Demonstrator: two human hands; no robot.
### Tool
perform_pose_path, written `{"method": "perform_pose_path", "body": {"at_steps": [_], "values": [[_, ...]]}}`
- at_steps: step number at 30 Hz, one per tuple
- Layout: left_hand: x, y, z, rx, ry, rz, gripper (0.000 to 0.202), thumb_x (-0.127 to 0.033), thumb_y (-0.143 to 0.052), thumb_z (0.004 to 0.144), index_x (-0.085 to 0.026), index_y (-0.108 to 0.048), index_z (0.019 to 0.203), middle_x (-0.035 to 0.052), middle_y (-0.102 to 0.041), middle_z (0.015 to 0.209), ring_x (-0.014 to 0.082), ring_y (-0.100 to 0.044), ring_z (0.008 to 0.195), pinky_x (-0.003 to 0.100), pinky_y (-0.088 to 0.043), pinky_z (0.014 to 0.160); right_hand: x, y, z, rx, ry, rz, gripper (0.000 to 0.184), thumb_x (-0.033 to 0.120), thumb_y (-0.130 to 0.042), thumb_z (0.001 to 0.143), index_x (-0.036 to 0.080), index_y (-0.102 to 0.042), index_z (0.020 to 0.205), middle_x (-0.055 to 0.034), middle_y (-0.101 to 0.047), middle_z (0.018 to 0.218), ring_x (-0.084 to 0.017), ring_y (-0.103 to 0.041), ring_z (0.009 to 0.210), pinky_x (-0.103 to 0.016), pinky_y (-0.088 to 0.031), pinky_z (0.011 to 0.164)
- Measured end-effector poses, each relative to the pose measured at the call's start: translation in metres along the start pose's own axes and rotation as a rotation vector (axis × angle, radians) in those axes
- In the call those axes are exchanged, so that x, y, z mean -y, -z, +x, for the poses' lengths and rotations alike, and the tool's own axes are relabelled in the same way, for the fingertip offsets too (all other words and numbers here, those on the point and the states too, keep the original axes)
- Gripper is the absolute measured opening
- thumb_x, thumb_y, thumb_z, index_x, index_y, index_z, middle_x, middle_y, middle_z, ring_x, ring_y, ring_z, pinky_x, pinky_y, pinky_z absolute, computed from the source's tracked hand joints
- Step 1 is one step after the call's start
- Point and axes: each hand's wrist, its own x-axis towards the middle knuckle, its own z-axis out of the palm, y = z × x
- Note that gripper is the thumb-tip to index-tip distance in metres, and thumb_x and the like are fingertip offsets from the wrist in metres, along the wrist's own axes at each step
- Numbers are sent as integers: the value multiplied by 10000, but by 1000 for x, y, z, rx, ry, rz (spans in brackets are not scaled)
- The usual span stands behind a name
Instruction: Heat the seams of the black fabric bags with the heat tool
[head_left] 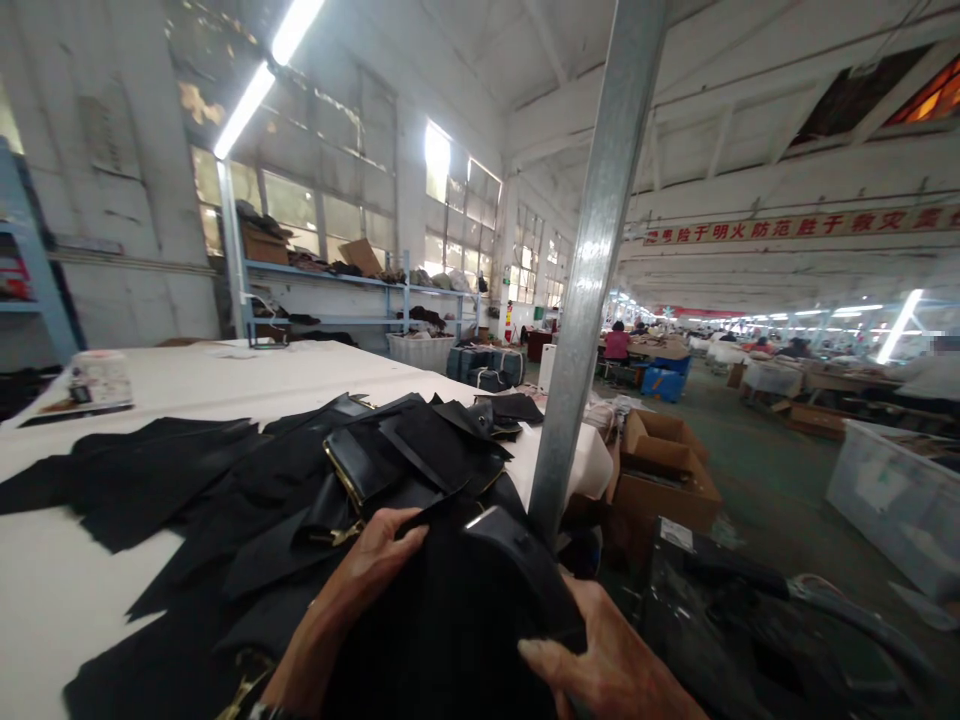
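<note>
In the head view, my left hand (382,550) pinches the edge of a large black fabric piece (442,620) between thumb and fingers. Lower right, my right hand (600,640) is closed around a black leather piece (517,550), which curves up with a shiny edge. Whether this leather is joined to the fabric I cannot tell. Just beyond both hands lies a pile of black leather pieces (435,440), some with gold-coloured zippers (341,475). More flat black pieces (165,470) spread to the left.
A metal post (592,250) rises beside the white table (360,365). Cardboard boxes (667,470) and a translucent plastic bin (885,500) stand on the right. Black plastic wrapping (720,610) lies close to my right hand. Blue shelves (322,270) line the windows; people sit farther back.
</note>
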Motion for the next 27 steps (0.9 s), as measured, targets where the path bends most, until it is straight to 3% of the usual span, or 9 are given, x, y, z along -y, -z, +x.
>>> {"method": "perform_pose_path", "body": {"at_steps": [6,13,17,21,27], "values": [[11,-13,-19,144,52,-315,371,-387,-740,653,-98,-694,882,56,-681,716,146,-596,596,206,-425,536,4,-10,21,104,53,4,294,373,-603,815,126,-589,974,16,-592,559,-110,-551,478,-187,-431,483],[18,-21,-34,-211,212,-599,298,-203,-771,610,-141,-648,875,42,-696,744,182,-671,704,262,-533,665,8,-5,45,12,100,109,296,415,-598,823,129,-524,821,25,-564,560,-102,-545,444,-186,-448,435],[18,-22,-34,-257,243,-675,217,-131,-742,645,-142,-623,826,37,-697,743,153,-671,686,230,-533,669,10,0,31,43,83,103,301,407,-608,824,123,-525,879,27,-572,563,-103,-551,455,-187,-453,449],[28,-24,-33,-299,261,-679,272,-157,-732,683,-151,-621,932,38,-707,819,153,-672,749,232,-526,699,11,-10,17,146,112,13,220,333,-605,823,130,-584,904,29,-575,522,-88,-531,445,-158,-413,448],[45,-30,-39,-264,227,-609,329,-234,-733,697,-158,-626,998,56,-701,922,184,-667,815,272,-522,739,13,-18,37,110,128,46,258,365,-595,819,134,-574,932,33,-566,534,-98,-526,434,-171,-421,428]]}}
